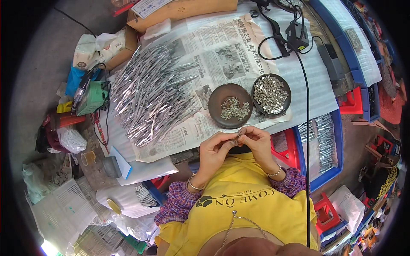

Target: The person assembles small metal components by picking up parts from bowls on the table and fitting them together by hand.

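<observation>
Your hands: your left hand [213, 150] and your right hand [255, 140] meet just over the near edge of the table, above your yellow apron [239, 205].
Left hand: your fingers curl in and pinch a small metal piece [233, 141].
Right hand: your fingertips pinch another tiny metal bit [240, 132], touching the left hand's fingers. It is too small to tell what it is.
Brown dish: one round dish [222, 96] sits near the table's near edge, just past your hands, with a few small metal bits in it.
Dark dish: a second round dish [286, 91] touches the first on its right side. It is full of small shiny pieces.
Silver pile: a big heap of thin metal sticks [149, 94] lies on the left part of the table.
Paper: a newspaper [222, 47] covers the table under the dishes and the pile.
Left edge: a green tool [92, 97] sits by the table's left edge.
Far right corner: a black cable box [297, 36] rests there.
</observation>
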`<state>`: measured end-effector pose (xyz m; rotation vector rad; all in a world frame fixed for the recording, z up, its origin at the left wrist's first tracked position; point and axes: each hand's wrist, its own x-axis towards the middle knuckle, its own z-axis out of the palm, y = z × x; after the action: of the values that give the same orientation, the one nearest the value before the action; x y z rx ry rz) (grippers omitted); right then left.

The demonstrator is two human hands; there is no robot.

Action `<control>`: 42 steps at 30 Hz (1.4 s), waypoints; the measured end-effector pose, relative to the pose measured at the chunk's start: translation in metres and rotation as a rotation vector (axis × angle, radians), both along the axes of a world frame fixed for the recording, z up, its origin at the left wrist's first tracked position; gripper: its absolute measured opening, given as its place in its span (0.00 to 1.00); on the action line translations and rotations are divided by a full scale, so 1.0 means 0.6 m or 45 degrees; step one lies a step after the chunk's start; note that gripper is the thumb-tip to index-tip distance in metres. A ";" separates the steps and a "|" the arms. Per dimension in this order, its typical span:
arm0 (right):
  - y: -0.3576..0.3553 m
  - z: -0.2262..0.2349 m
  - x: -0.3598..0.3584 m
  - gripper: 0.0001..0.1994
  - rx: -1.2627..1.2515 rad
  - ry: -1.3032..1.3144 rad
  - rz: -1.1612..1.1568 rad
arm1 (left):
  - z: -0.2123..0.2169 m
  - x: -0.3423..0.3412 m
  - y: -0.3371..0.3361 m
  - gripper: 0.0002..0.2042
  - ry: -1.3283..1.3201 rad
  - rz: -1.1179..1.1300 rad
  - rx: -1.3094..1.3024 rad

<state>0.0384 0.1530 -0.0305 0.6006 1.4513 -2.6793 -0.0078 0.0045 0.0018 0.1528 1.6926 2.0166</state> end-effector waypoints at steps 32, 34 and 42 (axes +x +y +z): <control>0.003 0.005 -0.004 0.08 0.024 -0.094 0.088 | -0.015 0.000 0.001 0.10 0.174 0.048 -0.063; -0.001 0.004 -0.003 0.08 0.065 -0.048 0.090 | -0.015 0.000 -0.001 0.09 0.156 0.055 -0.059; 0.003 0.011 -0.006 0.06 0.195 -0.043 0.140 | -0.010 -0.002 -0.001 0.10 0.052 0.016 -0.012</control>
<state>0.0349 0.1548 -0.0238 0.5541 1.6403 -2.4803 -0.0091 0.0037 -0.0039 0.1812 1.7320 2.0270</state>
